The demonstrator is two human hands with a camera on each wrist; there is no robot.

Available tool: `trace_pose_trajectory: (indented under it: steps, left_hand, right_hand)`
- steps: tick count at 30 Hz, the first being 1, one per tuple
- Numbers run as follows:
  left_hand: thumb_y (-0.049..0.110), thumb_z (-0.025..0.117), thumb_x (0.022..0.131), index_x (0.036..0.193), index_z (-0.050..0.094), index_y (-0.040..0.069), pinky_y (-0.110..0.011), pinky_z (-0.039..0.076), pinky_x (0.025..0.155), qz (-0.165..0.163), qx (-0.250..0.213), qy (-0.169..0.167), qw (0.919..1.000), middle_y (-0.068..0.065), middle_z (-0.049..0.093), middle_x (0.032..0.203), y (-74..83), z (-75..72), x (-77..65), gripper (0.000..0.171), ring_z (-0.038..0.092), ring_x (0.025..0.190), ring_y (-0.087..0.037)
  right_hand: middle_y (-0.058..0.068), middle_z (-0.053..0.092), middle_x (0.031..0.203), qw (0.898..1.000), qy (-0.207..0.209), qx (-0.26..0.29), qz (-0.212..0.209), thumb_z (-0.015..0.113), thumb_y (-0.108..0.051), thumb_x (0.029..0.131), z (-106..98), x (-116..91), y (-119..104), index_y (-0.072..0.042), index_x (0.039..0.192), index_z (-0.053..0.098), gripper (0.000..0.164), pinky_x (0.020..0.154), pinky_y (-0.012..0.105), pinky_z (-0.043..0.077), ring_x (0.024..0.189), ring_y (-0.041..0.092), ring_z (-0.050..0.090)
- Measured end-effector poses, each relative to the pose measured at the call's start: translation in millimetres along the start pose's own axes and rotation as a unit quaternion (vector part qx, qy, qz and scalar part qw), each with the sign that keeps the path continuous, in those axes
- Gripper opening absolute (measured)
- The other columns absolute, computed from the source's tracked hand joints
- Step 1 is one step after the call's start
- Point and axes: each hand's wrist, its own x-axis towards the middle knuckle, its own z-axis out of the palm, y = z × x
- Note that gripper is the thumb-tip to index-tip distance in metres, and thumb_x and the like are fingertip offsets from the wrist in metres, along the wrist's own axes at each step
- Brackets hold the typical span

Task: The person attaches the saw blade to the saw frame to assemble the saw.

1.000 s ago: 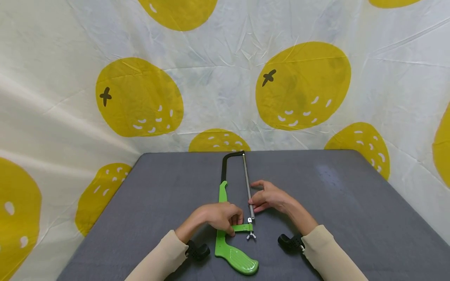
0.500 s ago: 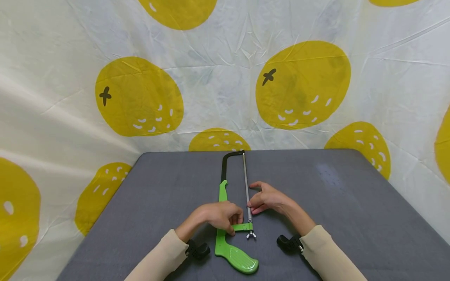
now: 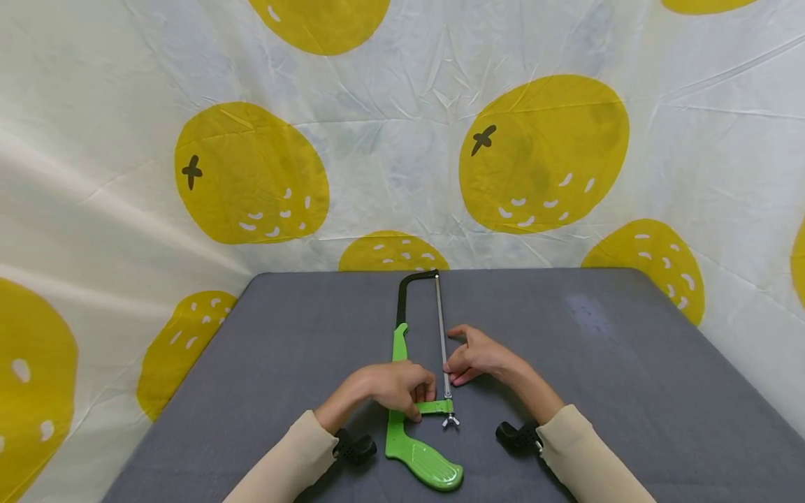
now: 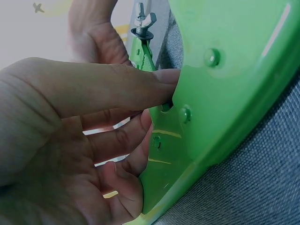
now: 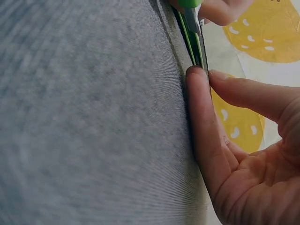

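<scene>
A hacksaw (image 3: pixel 399 344) with a green handle (image 3: pixel 428 462) and black front frame (image 3: pixel 402 300) lies on the grey table, handle towards me. My left hand (image 3: pixel 402 388) grips the green frame just above the handle. In the left wrist view, its thumb (image 4: pixel 117 86) presses the frame by the cross arm, other fingers underneath. My right hand (image 3: pixel 481 355) pinches the thin blade (image 3: pixel 441 321) near its close end between thumb and a finger, index finger stretched forward. That blade end meets the metal holder at the green cross arm (image 3: pixel 434 407), where a wing nut (image 3: pixel 450 421) sticks out.
The grey table (image 3: pixel 302 314) reaches back to a white hanging cloth (image 3: pixel 390 161) printed with yellow fruit. A black wrist camera (image 3: pixel 355 448) sits under the left wrist, another black wrist camera (image 3: pixel 517 436) under the right.
The blade's near end has shifted slightly left, from beside the holder to in line with it. The right hand moved slightly left and towards me with it; the left hand stayed.
</scene>
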Motion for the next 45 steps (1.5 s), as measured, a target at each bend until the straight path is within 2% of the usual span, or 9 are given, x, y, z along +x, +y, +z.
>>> trace_pose_trajectory:
  steps: [6, 9, 13, 15, 17, 21, 24, 31, 45]
  left_hand:
    - [0.010, 0.084, 0.087, 0.100, 0.067, 0.018, -0.018, 0.053, 0.071, 0.001, -0.002, 0.000, 1.0000, 0.011, 0.062, 0.086, -0.9, -0.2, 1.6, 0.022, 0.058, 0.076, 0.000]
    - [0.010, 0.084, 0.087, 0.099, 0.067, 0.018, -0.017, 0.052, 0.070, 0.006, 0.003, 0.001, 1.0000, 0.011, 0.062, 0.086, -1.1, 0.1, 2.4, 0.022, 0.058, 0.076, 0.000]
    - [0.010, 0.085, 0.086, 0.097, 0.066, 0.018, -0.017, 0.052, 0.069, 0.009, 0.009, 0.005, 0.9999, 0.011, 0.061, 0.084, -0.8, -0.4, 2.1, 0.023, 0.058, 0.074, 0.000]
    - [0.009, 0.085, 0.085, 0.096, 0.066, 0.018, -0.017, 0.052, 0.069, 0.009, 0.012, 0.010, 0.9998, 0.011, 0.061, 0.083, -1.0, -0.8, 1.7, 0.023, 0.057, 0.074, 0.000]
    - [0.009, 0.085, 0.084, 0.095, 0.066, 0.018, -0.017, 0.051, 0.068, 0.009, 0.015, 0.012, 0.9998, 0.011, 0.061, 0.083, -1.2, -1.2, 1.2, 0.024, 0.057, 0.073, 0.000]
    - [0.009, 0.085, 0.084, 0.095, 0.066, 0.018, -0.017, 0.051, 0.068, 0.009, 0.013, 0.011, 0.9998, 0.011, 0.061, 0.083, -0.8, -2.1, 1.0, 0.023, 0.058, 0.073, -0.001]
    - [0.009, 0.084, 0.085, 0.096, 0.067, 0.017, -0.017, 0.051, 0.068, 0.009, 0.010, 0.010, 0.9999, 0.010, 0.061, 0.083, 0.2, -3.0, 1.4, 0.022, 0.058, 0.073, -0.001]
    - [0.009, 0.084, 0.086, 0.098, 0.067, 0.017, -0.017, 0.053, 0.070, 0.006, 0.009, 0.007, 0.9999, 0.011, 0.062, 0.084, 2.0, -2.5, 0.9, 0.022, 0.058, 0.074, 0.000]
    - [0.008, 0.084, 0.084, 0.097, 0.067, 0.016, -0.016, 0.053, 0.068, 0.011, 0.004, 0.005, 0.9999, 0.011, 0.062, 0.083, -0.6, 4.2, -1.4, 0.023, 0.058, 0.073, 0.001]
  right_hand:
    - [0.019, 0.073, 0.095, 1.000, 0.005, -0.029, -0.002, 0.071, -0.006, 0.094, -3.4, -8.4, -4.3, 0.010, 0.153, 0.018, 0.080, 0.067, 0.038, 0.065, 0.069, 0.021, 0.074]
    - [0.020, 0.072, 0.093, 0.998, -0.008, -0.060, -0.004, 0.069, -0.013, 0.097, -6.2, -19.6, -5.5, 0.011, 0.146, 0.029, 0.067, 0.067, 0.040, 0.065, 0.069, 0.022, 0.074]
    - [0.016, 0.073, 0.085, 0.993, -0.065, -0.099, 0.009, 0.068, -0.024, 0.100, -7.9, -37.4, -6.1, 0.009, 0.115, 0.056, 0.039, 0.063, 0.037, 0.065, 0.064, 0.018, 0.073]
    - [0.013, 0.073, 0.080, 0.989, -0.104, -0.106, 0.017, 0.068, -0.028, 0.100, -7.3, -45.2, -5.4, 0.007, 0.100, 0.064, 0.036, 0.060, 0.034, 0.064, 0.061, 0.015, 0.071]
    - [0.009, 0.073, 0.077, 0.984, -0.145, -0.102, 0.024, 0.068, -0.030, 0.100, -5.8, -50.9, -4.0, 0.008, 0.094, 0.068, 0.038, 0.058, 0.031, 0.063, 0.059, 0.012, 0.070]
    - [0.004, 0.073, 0.074, 0.974, -0.210, -0.079, 0.023, 0.069, -0.028, 0.099, -0.3, -56.9, 0.0, 0.016, 0.096, 0.068, 0.044, 0.055, 0.026, 0.061, 0.059, 0.008, 0.070]
    - [0.002, 0.073, 0.072, 0.970, -0.232, -0.065, 0.023, 0.071, -0.026, 0.098, 3.8, -58.5, 3.5, 0.021, 0.098, 0.066, 0.047, 0.054, 0.024, 0.060, 0.058, 0.006, 0.070]
    - [0.000, 0.073, 0.068, 0.969, -0.240, -0.046, 0.032, 0.074, -0.020, 0.095, 10.1, -59.2, 13.1, 0.023, 0.097, 0.068, 0.044, 0.052, 0.021, 0.058, 0.056, 0.005, 0.070]
    - [0.000, 0.072, 0.065, 0.970, -0.242, -0.025, 0.017, 0.073, -0.009, 0.090, 17.0, -56.1, 28.1, 0.022, 0.095, 0.069, 0.032, 0.050, 0.021, 0.058, 0.056, 0.006, 0.070]
